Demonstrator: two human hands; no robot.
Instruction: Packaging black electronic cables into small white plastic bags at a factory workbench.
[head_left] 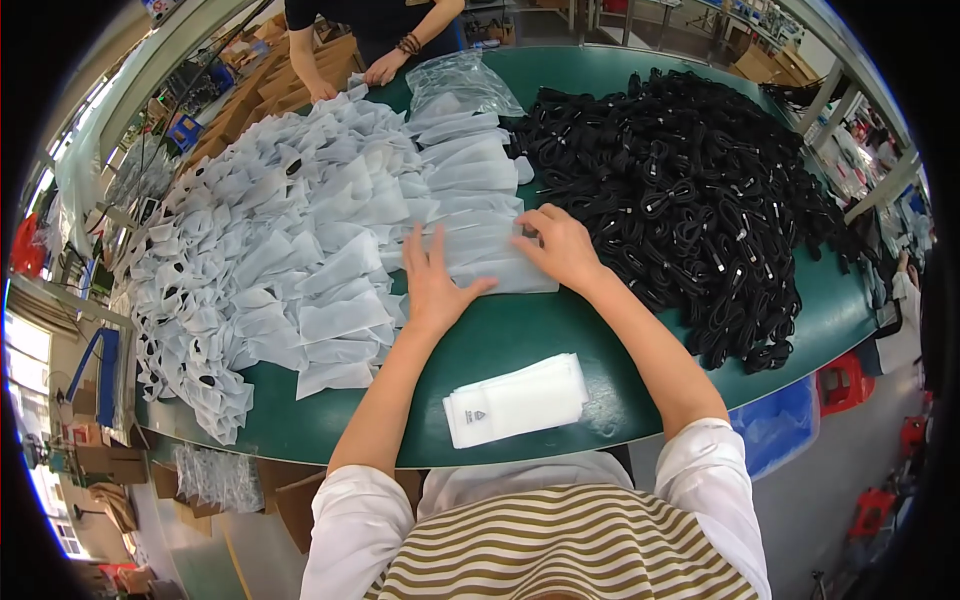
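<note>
My left hand [432, 278] lies flat, fingers spread, on a row of overlapping frosted white plastic bags [470, 190] laid on the green table [530, 335]. My right hand [560, 245] rests on the near end of the same row, its fingertips pinching the edge of the front bag. A small neat stack of white bags [515, 400] lies near the table's front edge, between my forearms. A big heap of coiled black cables [690, 200] sits to the right of my right hand.
A wide pile of filled white bags [270, 250] covers the table's left half. A clear plastic bag [460, 85] lies at the far side. Another person's hands [350, 80] work at the far edge by cardboard boxes [250, 100]. Red stools [840, 380] and a blue bin [780, 425] stand at right.
</note>
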